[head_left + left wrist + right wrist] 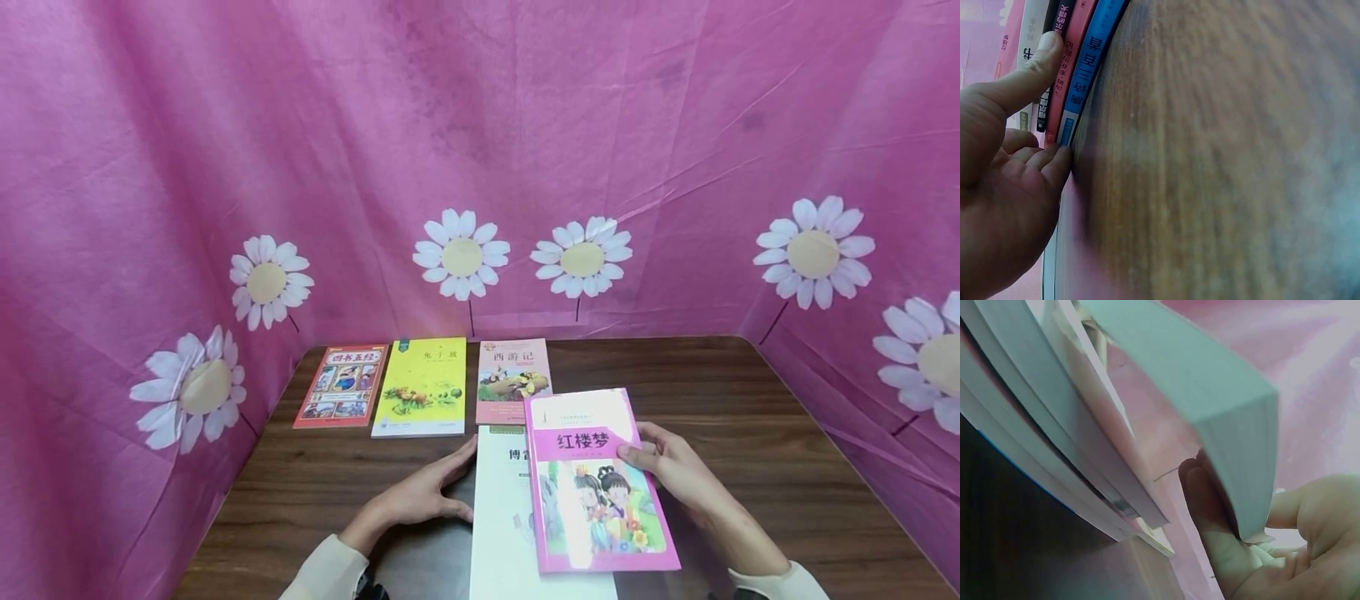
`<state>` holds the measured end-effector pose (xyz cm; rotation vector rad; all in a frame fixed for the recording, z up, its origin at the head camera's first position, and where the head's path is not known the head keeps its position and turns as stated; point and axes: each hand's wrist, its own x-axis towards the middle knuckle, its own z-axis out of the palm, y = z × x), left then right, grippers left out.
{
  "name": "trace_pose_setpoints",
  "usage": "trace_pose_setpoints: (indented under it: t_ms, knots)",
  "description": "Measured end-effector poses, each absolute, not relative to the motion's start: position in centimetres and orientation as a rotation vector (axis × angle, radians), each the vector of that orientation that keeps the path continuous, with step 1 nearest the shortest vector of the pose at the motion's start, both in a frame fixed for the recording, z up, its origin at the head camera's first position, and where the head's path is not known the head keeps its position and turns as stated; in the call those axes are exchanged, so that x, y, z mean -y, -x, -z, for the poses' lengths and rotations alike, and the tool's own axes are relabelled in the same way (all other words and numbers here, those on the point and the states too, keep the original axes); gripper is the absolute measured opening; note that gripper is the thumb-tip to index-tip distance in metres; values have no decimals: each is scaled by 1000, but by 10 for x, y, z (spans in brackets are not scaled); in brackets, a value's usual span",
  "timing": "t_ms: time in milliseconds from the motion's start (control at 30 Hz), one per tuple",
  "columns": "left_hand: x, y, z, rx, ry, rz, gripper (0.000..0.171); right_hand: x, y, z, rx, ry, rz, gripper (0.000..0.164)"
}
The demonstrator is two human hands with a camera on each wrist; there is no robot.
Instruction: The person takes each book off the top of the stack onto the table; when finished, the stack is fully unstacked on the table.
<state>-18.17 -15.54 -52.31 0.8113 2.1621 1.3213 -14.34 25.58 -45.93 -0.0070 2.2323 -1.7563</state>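
My right hand (pixel 678 471) pinches a pink book (pixel 551 500) by its right edge, thumb on the cover and fingers underneath. In the right wrist view the page edges of this pink book (pixel 1235 450) stand apart from the stack, tilted. Below it lies a stack of books topped by a white book (pixel 498 525), partly covered. My left hand (pixel 416 496) rests beside the stack's left side, thumb and fingers spread. In the left wrist view its fingertips are at the spines, which include a blue book (pixel 1088 69) at the bottom and a black book (pixel 1044 112).
Along the back of the wooden table (pixel 720 417) lie a red book (pixel 341 387), a yellow book (pixel 420 387) and a salmon-pink book (pixel 513 375) in a row. A pink curtain with daisies (pixel 461 257) surrounds the table's back and sides.
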Motion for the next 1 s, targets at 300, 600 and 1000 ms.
trace_pose_setpoints:
  t_ms: [300,600,1000]
  knots:
    - [154,180,519,-2151,-788,-1320,108,-271,159,454,-2295,-103,1759,67]
    - [155,179,520,-2147,-784,-1322,109,-290,187,441,-2345,-182,1744,71]
    - [154,181,517,-2161,-764,-1303,111,-312,225,431,-2415,-237,1739,70]
